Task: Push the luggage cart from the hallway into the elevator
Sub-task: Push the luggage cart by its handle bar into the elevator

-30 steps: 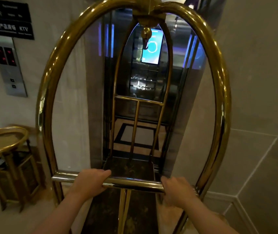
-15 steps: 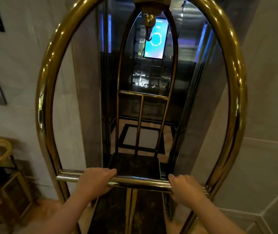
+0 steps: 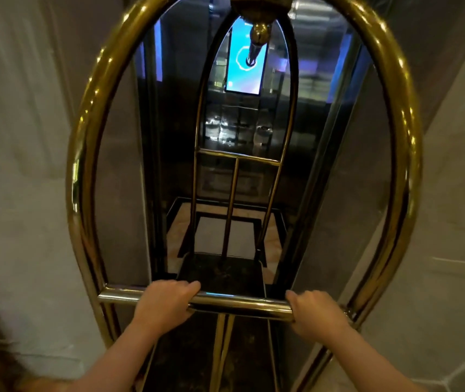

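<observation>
Left hand and right hand both wrapped tight around the luggage cart crossbar; the wide frame probably risks clipping the narrow elevator doorway.

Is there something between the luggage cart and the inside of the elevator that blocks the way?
Nothing visible blocks it. The elevator doorway stands open, its floor bare ahead of the luggage cart. Both hands, left hand and right hand, hold the cart's crossbar. The doorway looks narrow for the frame.
</observation>
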The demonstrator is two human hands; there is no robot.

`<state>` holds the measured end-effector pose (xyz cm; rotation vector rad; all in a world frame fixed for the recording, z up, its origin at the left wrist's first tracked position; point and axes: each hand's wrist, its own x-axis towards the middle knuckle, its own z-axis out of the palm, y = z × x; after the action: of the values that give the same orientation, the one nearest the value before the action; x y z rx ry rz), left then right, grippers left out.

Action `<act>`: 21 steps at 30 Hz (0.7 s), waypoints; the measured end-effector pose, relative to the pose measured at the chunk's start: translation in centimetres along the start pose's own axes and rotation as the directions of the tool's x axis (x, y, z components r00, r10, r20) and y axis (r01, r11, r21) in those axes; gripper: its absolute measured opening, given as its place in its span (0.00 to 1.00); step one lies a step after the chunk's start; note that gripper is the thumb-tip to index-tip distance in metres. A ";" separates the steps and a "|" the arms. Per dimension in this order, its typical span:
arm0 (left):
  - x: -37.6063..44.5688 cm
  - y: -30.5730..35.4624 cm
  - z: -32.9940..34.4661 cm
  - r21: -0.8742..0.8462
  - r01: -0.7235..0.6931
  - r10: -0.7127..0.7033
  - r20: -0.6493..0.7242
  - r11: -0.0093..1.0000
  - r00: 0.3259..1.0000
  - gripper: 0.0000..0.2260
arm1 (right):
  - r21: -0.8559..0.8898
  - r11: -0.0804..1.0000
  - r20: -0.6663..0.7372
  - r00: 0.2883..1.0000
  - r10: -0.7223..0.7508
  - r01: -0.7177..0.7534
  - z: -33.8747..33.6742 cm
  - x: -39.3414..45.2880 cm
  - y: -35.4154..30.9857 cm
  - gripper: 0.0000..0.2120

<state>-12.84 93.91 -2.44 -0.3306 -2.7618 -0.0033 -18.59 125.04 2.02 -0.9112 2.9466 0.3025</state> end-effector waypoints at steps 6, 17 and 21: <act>7.2 -2.8 2.5 -0.030 -0.001 0.001 0.011 1.000 1.000 0.14 | 0.003 0.998 -0.062 0.996 -0.063 0.064 0.4 7.2 4.1 0.11; 20.6 -8.1 7.2 0.070 0.082 -0.085 0.035 0.994 0.996 0.16 | -0.008 0.995 -0.085 0.992 -0.096 0.095 0.1 21.5 11.1 0.13; 25.6 -10.0 8.4 0.074 0.100 -0.106 0.075 0.992 0.992 0.12 | -0.049 0.995 -0.086 0.992 -0.091 0.087 -0.3 26.8 13.1 0.11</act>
<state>-41.29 90.41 -0.97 -0.1729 -2.8464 0.0814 -48.05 120.66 1.99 -1.0855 2.9786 0.3344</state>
